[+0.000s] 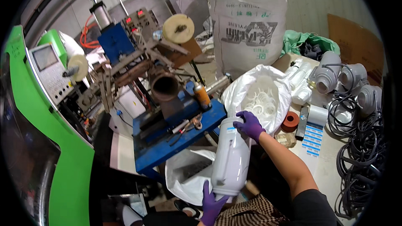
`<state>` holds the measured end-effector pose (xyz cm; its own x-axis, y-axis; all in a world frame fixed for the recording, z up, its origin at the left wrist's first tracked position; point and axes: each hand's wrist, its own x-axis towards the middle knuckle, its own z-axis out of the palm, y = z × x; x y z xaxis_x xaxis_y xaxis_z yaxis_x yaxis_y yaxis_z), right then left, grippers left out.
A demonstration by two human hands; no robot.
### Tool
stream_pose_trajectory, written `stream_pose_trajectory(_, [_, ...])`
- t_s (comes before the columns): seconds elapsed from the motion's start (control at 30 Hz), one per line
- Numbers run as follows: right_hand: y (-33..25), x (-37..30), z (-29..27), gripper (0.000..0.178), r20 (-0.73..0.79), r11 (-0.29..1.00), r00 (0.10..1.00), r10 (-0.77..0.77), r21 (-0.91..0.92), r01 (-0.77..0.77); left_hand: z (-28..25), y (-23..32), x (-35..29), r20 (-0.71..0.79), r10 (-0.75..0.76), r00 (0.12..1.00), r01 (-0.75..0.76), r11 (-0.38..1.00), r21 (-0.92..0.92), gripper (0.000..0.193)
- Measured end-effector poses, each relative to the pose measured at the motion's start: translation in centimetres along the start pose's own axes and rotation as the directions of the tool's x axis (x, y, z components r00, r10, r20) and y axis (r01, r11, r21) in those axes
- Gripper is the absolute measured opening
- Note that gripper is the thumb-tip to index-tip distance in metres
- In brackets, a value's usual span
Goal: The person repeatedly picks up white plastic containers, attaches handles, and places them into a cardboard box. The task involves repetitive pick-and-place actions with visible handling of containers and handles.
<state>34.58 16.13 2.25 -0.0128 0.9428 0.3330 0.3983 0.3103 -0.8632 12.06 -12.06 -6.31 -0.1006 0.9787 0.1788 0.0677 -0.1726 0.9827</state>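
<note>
Between my two purple-gloved hands is a large, glossy pale-grey plastic cylinder with a narrower collar at each end and a small blue-and-white label near its upper end. My right hand grips the upper collar, its fingers over the rim. My left hand holds the lower end from below, thumb pointing up along the side; some of its fingers are hidden beneath the cylinder. Just beyond the upper end, an open white sack holds many translucent white rings. Another open white sack stands left of the cylinder.
A blue metal table carries a spray can and hand tools. The green machine rises at left. On the right bench are grey fittings, black cables, a label sheet and a brown tape roll.
</note>
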Motion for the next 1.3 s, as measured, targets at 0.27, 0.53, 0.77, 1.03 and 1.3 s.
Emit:
stream_pose_trajectory(0.27, [-6.1, -5.7, -3.3, 0.058, 0.127, 0.976, 0.992, -0.007, 0.218, -0.021, -10.0, 8.4, -3.8, -0.125, 0.341, 0.932, -0.195, 0.761, 0.619, 0.065])
stream_pose_trajectory(0.53, [-9.2, -8.9, -5.2, 0.036, -0.094, 0.852, 0.915, -0.392, 0.338, 0.4, -13.9, 11.9, -1.3, -0.506, 0.164, 0.847, -0.199, 0.98, -0.014, 0.067])
stream_pose_trajectory(0.77, [-0.1, -9.4, -11.0, 0.03, -0.257, 0.958, 0.924, -0.285, -0.111, 0.264, -15.6, 17.3, 11.1, -0.25, 0.82, 0.515, -0.451, 0.508, 0.734, 0.06])
stream_pose_trajectory(1.03, [5.9, -7.7, -12.1, 0.035, -0.3, 0.898, 0.929, -0.216, -0.435, 0.069, -5.3, 20.2, 31.3, 0.328, 0.651, 0.685, -0.277, -0.184, 0.943, 0.04])
stream_pose_trajectory(1.3, [6.1, -7.3, -11.5, 0.048, -0.263, 0.848, 0.958, -0.117, -0.528, -0.041, -9.0, 20.2, 37.6, 0.503, 0.439, 0.745, -0.304, -0.448, 0.841, 0.033])
